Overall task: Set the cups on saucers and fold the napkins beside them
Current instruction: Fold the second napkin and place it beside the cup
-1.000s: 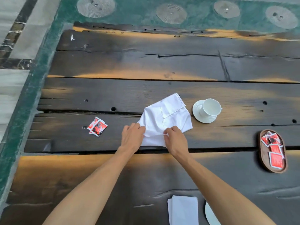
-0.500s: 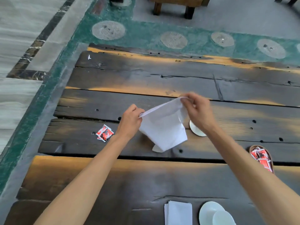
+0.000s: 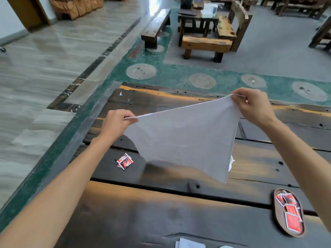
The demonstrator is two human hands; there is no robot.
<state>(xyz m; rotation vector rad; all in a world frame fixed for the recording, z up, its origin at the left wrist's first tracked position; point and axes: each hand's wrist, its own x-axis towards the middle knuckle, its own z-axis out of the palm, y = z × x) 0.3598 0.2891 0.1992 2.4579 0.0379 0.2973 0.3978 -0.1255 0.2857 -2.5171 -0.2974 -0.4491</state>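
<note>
The dark wood table (image 3: pixel 161 215) is under me; I hold the white napkin (image 3: pixel 182 140) open in the air; my left hand (image 3: pixel 114 125) and right hand (image 3: pixel 254 106) each pinch a top corner; I think folding comes next, so I should lay it flat.

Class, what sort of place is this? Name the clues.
Probably a rustic café or teahouse: a heavy plank table, more wooden benches and tables behind, a tray of red sachets, and a white cloth napkin.
</note>
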